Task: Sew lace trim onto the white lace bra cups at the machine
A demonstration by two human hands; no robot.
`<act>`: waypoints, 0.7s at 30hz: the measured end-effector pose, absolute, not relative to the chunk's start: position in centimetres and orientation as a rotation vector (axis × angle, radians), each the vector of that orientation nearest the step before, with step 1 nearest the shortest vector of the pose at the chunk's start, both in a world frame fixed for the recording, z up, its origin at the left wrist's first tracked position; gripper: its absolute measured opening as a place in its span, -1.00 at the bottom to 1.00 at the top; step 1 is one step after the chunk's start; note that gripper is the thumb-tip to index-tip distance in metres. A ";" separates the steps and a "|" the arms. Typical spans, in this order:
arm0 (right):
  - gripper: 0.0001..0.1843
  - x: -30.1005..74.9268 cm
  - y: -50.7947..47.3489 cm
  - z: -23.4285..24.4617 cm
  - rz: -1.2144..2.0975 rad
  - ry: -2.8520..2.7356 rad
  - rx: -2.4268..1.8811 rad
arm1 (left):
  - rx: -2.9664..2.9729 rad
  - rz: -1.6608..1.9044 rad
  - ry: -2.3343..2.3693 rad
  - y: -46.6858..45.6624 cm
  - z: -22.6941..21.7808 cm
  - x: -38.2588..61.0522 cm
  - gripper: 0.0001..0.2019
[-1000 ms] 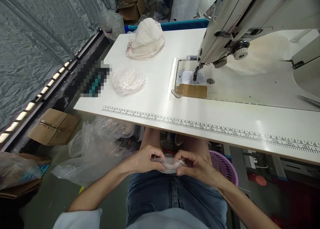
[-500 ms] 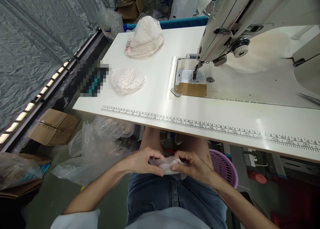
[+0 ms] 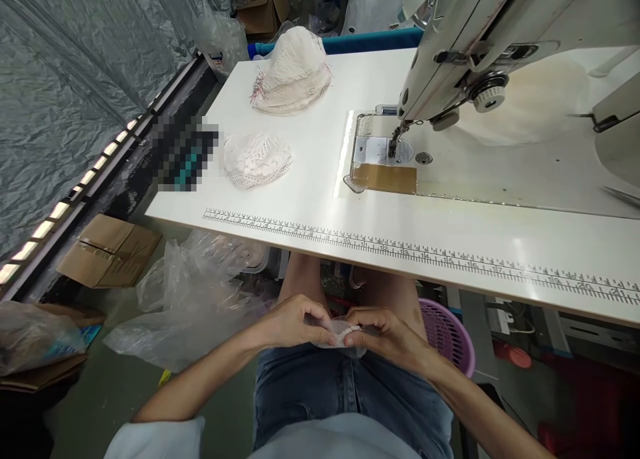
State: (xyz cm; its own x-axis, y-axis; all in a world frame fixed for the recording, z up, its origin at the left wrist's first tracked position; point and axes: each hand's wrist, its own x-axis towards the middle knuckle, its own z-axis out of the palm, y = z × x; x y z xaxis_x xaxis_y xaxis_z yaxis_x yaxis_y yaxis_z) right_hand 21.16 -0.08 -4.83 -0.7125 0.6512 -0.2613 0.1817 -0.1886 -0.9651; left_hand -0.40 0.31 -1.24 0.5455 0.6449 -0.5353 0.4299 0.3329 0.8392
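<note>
Above my lap, a small piece of sheer white fabric with lace trim [image 3: 341, 332] is pinched between my two hands. My left hand [image 3: 300, 322] grips its left end, thumb and fingers closed on it. On the other end, my right hand [image 3: 380, 332] holds the lace edge between thumb and fingers. Part of the fabric is hidden behind the fingers. Beyond my hands, on the white sewing table [image 3: 310, 199], lie a white lace piece [image 3: 257, 159] and a cream cup-shaped fabric stack [image 3: 293, 72] with loose threads along its edge.
A sewing machine [image 3: 465, 79] stands on the right of the table, with round cream fabric [image 3: 530, 102] behind its head. A printed ruler [image 3: 400, 249] runs along the front edge. Below are a purple basket [image 3: 450, 332], clear plastic bags [image 3: 190, 305] and a cardboard box [image 3: 107, 249].
My hands have drawn closer together, the left shifting slightly right, and the lace fabric between them is more bunched. The view has shifted slightly.
</note>
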 end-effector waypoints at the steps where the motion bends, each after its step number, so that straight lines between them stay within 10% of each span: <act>1: -0.66 21.2 -0.1 -4.8 1.989 -1.721 -0.968 | 1.284 0.163 1.073 0.3 -1.1 -0.5 -0.78; 21: -0.69 22.1 0.1 -4.5 2.267 -1.414 -1.066 | 1.223 0.123 1.060 0.1 -0.4 -1.6 -0.81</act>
